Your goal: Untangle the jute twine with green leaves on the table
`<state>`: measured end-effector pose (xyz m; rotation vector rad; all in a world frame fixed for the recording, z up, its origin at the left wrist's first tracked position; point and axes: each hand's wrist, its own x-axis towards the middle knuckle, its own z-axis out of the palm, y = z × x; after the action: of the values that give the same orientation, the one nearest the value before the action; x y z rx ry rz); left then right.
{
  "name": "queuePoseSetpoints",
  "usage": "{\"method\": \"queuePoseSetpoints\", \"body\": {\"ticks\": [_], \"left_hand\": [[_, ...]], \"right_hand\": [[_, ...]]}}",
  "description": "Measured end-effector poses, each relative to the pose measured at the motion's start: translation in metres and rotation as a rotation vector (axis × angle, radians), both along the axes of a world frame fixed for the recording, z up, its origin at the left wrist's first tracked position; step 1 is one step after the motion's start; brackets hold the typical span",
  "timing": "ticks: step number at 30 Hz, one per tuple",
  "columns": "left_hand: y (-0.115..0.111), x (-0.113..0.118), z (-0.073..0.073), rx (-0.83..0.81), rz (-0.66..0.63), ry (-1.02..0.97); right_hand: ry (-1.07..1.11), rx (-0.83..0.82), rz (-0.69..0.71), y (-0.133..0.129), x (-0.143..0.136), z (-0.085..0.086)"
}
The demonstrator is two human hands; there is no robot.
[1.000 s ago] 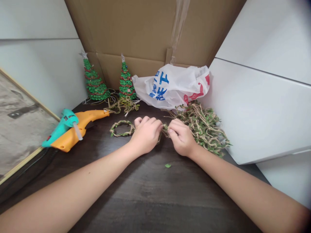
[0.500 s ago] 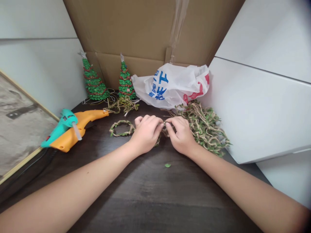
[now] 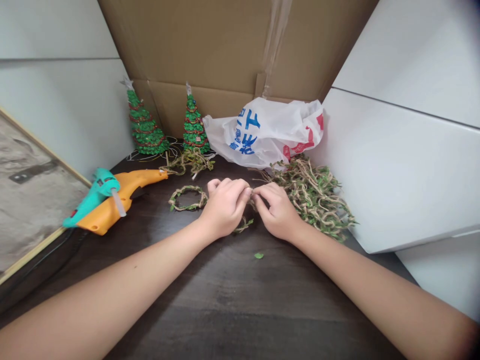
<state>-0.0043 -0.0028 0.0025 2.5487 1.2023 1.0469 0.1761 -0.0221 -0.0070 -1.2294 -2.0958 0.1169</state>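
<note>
Fingertips of left hand [image 3: 225,207] and right hand [image 3: 276,207] meet at leafy twine [image 3: 244,226]

Both bare hands are close together over the dark tabletop [image 3: 240,310], their fingertips almost touching. The left thumb and forefinger press together on a small bit of the twine; the right thumb and forefinger pinch it from the other side — the gap between the two grips is very narrow, and most of the strand is hidden by the fingers. A green-leaved stretch shows just below the left hand, between the wrists, though how it joins the pinched part cannot be told.

Just beside the left hand lies a twine ring [image 3: 188,206], dotted with leaves. A tangled heap of vine [image 3: 320,202] spreads behind and beside the right hand, and a loose leaf [image 3: 259,255] lies nearer the person. Farther back, a white plastic bag [image 3: 262,132] with blue and red print rests against the cardboard [image 3: 210,45]. Two small green trees stand to its left — a smaller tangle [image 3: 187,162] lies in front of them, near the teal and orange glue gun [image 3: 103,215]
</note>
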Motion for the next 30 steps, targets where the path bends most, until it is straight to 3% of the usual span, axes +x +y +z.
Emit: {"method": "queuePoseSetpoints", "body": {"ticks": [4,7,17,24,30], "left_hand": [[0.0007,0.0002,-0.0003,-0.018,0.019,0.010],[0.0016,0.0004,-0.0014,-0.042,-0.010,0.018],[0.0010,0.0015,-0.0019,-0.055,-0.044,0.047],[-0.0001,0.0018,0.0010,-0.080,0.018,-0.072],[0.0020,0.0014,-0.0017,-0.039,0.008,-0.029]], "right_hand": [[-0.047,-0.011,0.100,-0.0003,-0.0005,-0.0002],[-0.015,0.005,0.098,0.0001,0.0001,-0.0013],[0.243,0.129,-0.095,0.0008,0.0017,0.0007],[0.218,0.124,-0.140,0.0009,0.0018,0.0008],[0.155,0.084,-0.200,-0.0004,0.0006,-0.0008]]}}
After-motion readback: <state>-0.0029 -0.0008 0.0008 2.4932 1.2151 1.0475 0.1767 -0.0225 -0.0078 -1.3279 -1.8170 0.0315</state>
